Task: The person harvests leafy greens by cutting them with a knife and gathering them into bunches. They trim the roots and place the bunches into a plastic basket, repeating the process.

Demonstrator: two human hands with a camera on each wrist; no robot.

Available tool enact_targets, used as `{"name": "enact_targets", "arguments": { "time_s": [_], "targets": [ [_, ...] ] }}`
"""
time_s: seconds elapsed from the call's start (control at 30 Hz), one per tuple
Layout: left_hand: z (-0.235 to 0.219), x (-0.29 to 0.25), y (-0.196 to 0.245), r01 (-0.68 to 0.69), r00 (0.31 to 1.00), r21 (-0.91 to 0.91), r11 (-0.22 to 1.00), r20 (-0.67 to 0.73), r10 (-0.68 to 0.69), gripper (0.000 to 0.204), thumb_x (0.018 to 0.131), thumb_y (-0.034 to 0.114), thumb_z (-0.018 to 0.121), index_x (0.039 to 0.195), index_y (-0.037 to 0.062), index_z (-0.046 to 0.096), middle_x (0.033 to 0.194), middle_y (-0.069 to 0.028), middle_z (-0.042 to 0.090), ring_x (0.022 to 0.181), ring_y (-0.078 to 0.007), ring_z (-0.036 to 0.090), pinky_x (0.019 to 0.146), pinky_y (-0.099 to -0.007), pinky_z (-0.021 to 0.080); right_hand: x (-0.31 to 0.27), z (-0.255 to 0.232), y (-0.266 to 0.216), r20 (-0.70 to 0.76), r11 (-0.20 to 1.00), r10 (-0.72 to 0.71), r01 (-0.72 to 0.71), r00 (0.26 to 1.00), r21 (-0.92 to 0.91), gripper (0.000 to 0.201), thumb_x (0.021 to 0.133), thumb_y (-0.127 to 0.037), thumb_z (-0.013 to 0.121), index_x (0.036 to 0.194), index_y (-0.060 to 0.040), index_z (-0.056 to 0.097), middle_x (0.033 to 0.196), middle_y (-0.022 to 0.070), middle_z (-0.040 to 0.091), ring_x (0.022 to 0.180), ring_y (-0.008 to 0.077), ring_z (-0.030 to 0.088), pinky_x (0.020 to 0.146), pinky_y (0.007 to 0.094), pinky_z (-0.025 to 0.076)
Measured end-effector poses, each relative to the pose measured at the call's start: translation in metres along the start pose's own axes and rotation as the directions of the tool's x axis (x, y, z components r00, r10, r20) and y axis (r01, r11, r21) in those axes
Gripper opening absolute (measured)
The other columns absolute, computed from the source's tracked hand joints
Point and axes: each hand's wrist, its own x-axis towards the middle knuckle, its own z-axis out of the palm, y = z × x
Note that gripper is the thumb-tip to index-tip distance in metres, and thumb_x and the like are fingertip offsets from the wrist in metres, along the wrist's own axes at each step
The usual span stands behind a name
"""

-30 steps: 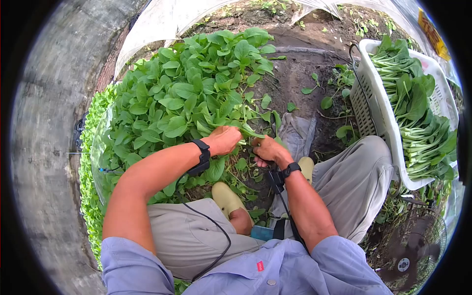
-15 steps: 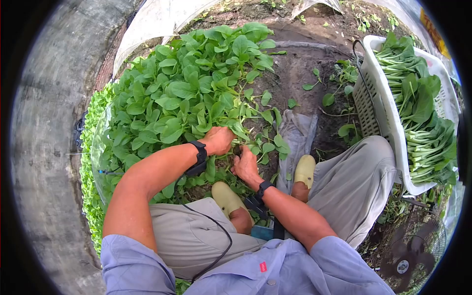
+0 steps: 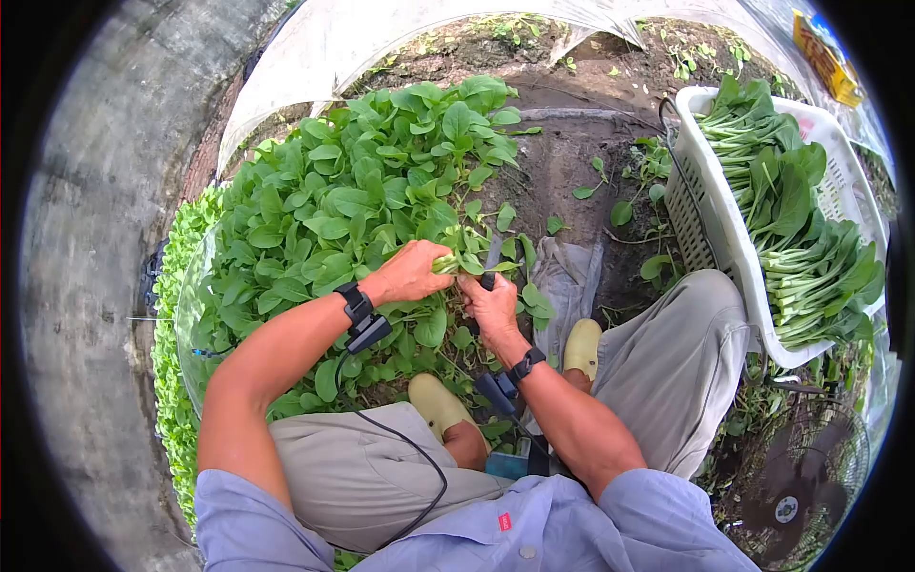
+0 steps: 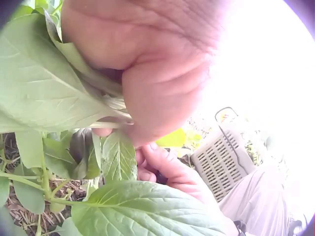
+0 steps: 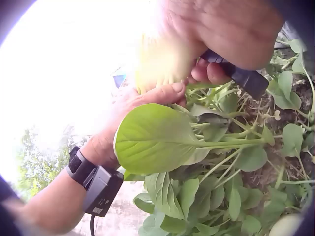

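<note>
At the right edge of the dense leafy green plants [image 3: 353,200], the left hand [image 3: 410,273] grips a small bunch of stems [image 3: 446,262]. In the left wrist view that hand [image 4: 162,83] is curled round pale stems, with broad leaves [image 4: 44,73] hanging out beside it. Touching or very near it, the right hand [image 3: 492,307] holds a dark-handled knife [image 3: 493,255], its blade pointing away from the body. The right wrist view shows the black handle [image 5: 241,76] under the curled fingers of the right hand [image 5: 221,34].
A white crate [image 3: 743,276] of harvested greens [image 3: 796,276] stands at the right, beside the bent knee. A fan [image 3: 786,508] is at the lower right. Crumpled plastic [image 3: 569,276] lies on the soil between plants and crate. Cables hang from both wrists.
The right hand moved in below the left, then up beside it, and the knife blade now shows. The left hand shifted slightly left and turned, with the cut stem ends visible. The whole view tilted a little.
</note>
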Motion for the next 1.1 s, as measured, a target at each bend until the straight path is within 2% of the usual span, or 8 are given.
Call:
{"name": "enact_targets", "arguments": {
  "time_s": [0.43, 0.57, 0.7, 0.77, 0.87, 0.93, 1.03, 1.1],
  "targets": [
    [-0.045, -0.024, 0.078, -0.088, 0.929, 0.023, 0.996, -0.36, 0.09, 0.029, 0.086, 0.021, 0.08, 0.105, 0.0002, 0.074, 0.085, -0.0149, 0.072, 0.074, -0.0279, 0.067, 0.073, -0.0394, 0.053, -0.033, 0.025, -0.132, 0.155, 0.988, -0.143, 0.149, 0.978, -0.029, 0.017, 0.094, -0.016, 0.076, 0.099, 0.0002, 0.074, 0.07, -0.0006, 0.062, 0.054, 0.0052, 0.051, 0.046, 0.0213, 0.035],
    [-0.047, -0.026, 0.075, -0.021, 0.939, 0.062, 0.998, -0.342, 0.041, 0.024, 0.09, 0.02, 0.077, 0.103, 0.0004, 0.073, 0.095, -0.0158, 0.07, 0.086, -0.0279, 0.066, 0.076, -0.0408, 0.051, -0.012, 0.003, -0.138, 0.025, 0.919, -0.177, 0.157, 0.984, 0.361, 0.022, 0.098, -0.02, 0.073, 0.111, -0.0017, 0.069, 0.084, 0.0013, 0.063, 0.063, 0.0071, 0.054, 0.049, 0.0226, 0.038],
    [-0.053, -0.03, 0.086, -0.158, 0.862, 0.351, 0.923, -0.406, 0.302, 0.019, 0.093, 0.018, 0.074, 0.103, 0.0025, 0.072, 0.113, -0.017, 0.062, 0.102, -0.0298, 0.059, 0.091, -0.0437, 0.048, 0.032, -0.055, -0.119, -0.333, 0.748, -0.385, 0.079, 0.861, -0.659, 0.018, 0.095, -0.013, 0.068, 0.105, 0.0018, 0.066, 0.082, 0.0061, 0.066, 0.066, 0.0112, 0.061, 0.054, 0.0268, 0.048],
    [-0.053, -0.029, 0.099, -0.327, 0.737, 0.505, 0.799, -0.393, 0.55, 0.018, 0.092, 0.016, 0.072, 0.104, 0.0037, 0.07, 0.104, -0.0163, 0.064, 0.1, -0.0332, 0.061, 0.093, -0.0451, 0.047, 0.043, -0.058, -0.1, -0.374, 0.713, -0.573, 0.219, 0.729, -0.666, 0.013, 0.092, -0.008, 0.06, 0.097, 0.0042, 0.061, 0.077, 0.0122, 0.069, 0.061, 0.0183, 0.063, 0.059, 0.0358, 0.053],
    [-0.031, -0.027, 0.119, -0.243, 0.947, 0.374, 0.895, -0.108, 0.302, 0.018, 0.092, 0.017, 0.069, 0.1, 0.0017, 0.064, 0.091, -0.0201, 0.069, 0.093, -0.0403, 0.067, 0.084, -0.0498, 0.051, 0.025, -0.036, -0.112, -0.103, 0.815, -0.461, 0.374, 0.882, -0.442, 0.021, 0.098, -0.008, 0.05, 0.109, 0.006, 0.062, 0.081, 0.0136, 0.071, 0.069, 0.0207, 0.072, 0.063, 0.0361, 0.058],
    [-0.011, -0.029, 0.11, -0.285, 0.957, 0.284, 0.915, 0.037, 0.287, 0.018, 0.09, 0.017, 0.066, 0.095, -0.0006, 0.063, 0.082, -0.0236, 0.068, 0.083, -0.0461, 0.067, 0.074, -0.0551, 0.052, 0.008, -0.038, -0.126, 0.283, 0.843, 0.027, 0.131, 0.959, -0.523, 0.036, 0.096, -0.002, 0.054, 0.13, 0.0078, 0.057, 0.081, 0.0133, 0.072, 0.067, 0.0212, 0.073, 0.06, 0.0342, 0.06],
    [0.012, -0.022, 0.067, -0.105, 0.989, 0.334, 0.937, 0.13, 0.064, 0.017, 0.088, 0.014, 0.065, 0.095, -0.0013, 0.064, 0.085, -0.0236, 0.068, 0.084, -0.0463, 0.067, 0.076, -0.0541, 0.053, 0.006, -0.048, -0.106, 0.447, 0.654, 0.554, -0.035, 0.702, -0.756, 0.046, 0.092, 0.003, 0.058, 0.137, 0.0088, 0.053, 0.083, 0.0142, 0.073, 0.064, 0.0208, 0.073, 0.057, 0.0341, 0.061],
    [0.024, -0.029, 0.029, -0.099, 0.993, 0.422, 0.901, 0.101, 0.062, 0.017, 0.084, 0.011, 0.066, 0.094, -0.003, 0.065, 0.089, -0.0253, 0.069, 0.088, -0.0467, 0.068, 0.077, -0.0544, 0.054, 0.009, -0.049, -0.067, 0.428, 0.607, 0.553, 0.007, 0.715, -0.795, 0.047, 0.09, 0.004, 0.056, 0.137, 0.0092, 0.055, 0.084, 0.0144, 0.074, 0.065, 0.0218, 0.073, 0.058, 0.0344, 0.062]
  ]
}}
